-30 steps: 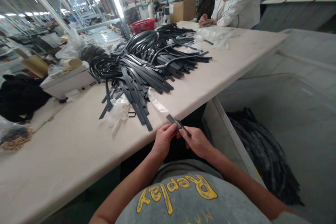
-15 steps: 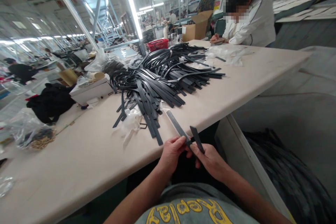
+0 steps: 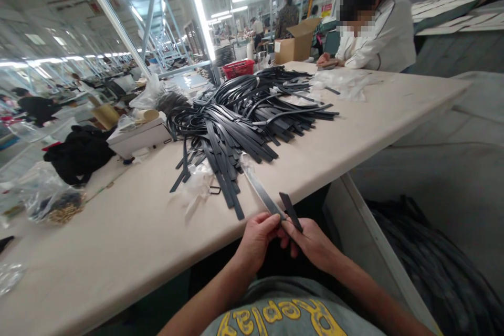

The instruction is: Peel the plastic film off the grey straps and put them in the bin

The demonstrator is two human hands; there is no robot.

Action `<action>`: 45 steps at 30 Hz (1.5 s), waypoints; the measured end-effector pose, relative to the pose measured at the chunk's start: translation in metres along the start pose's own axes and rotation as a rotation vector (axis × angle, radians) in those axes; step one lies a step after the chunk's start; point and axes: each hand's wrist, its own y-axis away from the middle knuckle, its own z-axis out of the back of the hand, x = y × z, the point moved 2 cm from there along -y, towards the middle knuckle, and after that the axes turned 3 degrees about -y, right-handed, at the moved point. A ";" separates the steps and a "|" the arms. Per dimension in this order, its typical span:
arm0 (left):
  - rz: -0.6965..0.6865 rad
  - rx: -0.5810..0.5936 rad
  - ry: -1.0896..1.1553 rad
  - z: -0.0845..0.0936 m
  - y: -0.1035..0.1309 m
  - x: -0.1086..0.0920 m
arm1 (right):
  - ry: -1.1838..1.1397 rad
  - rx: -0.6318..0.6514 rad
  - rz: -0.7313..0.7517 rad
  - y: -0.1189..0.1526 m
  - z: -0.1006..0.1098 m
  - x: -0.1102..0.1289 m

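Both hands pinch a dark grey flat strap point(image 3: 263, 195) just past the table's near edge. My left hand point(image 3: 258, 236) is closed on it, thumb on top. Close beside it, my right hand point(image 3: 313, 241) is closed on the strap too, and a short dark strap end point(image 3: 290, 211) sticks up between its thumb and fingers. Whether that end belongs to the same strap is hidden by the fingers. The strap's far stretch lies over the table toward a pile of black straps point(image 3: 232, 128). A small black rectangular buckle point(image 3: 214, 190) lies left of the strap.
The beige table point(image 3: 157, 231) carries crumpled clear plastic point(image 3: 195, 186), a white box point(image 3: 137, 139), black cloth point(image 3: 81, 152) and a bag of brass-coloured pieces point(image 3: 65, 210). A bin of dark strips point(image 3: 425, 252) stands at right. Across the table sits a person in white point(image 3: 389, 37).
My hands have moved slightly down and left. More of the strap now shows beyond them, reaching toward the pile. A distant person has moved left.
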 end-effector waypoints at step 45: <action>-0.571 -1.117 0.953 0.185 0.232 0.049 | 0.759 1.065 0.129 -0.045 -0.239 0.047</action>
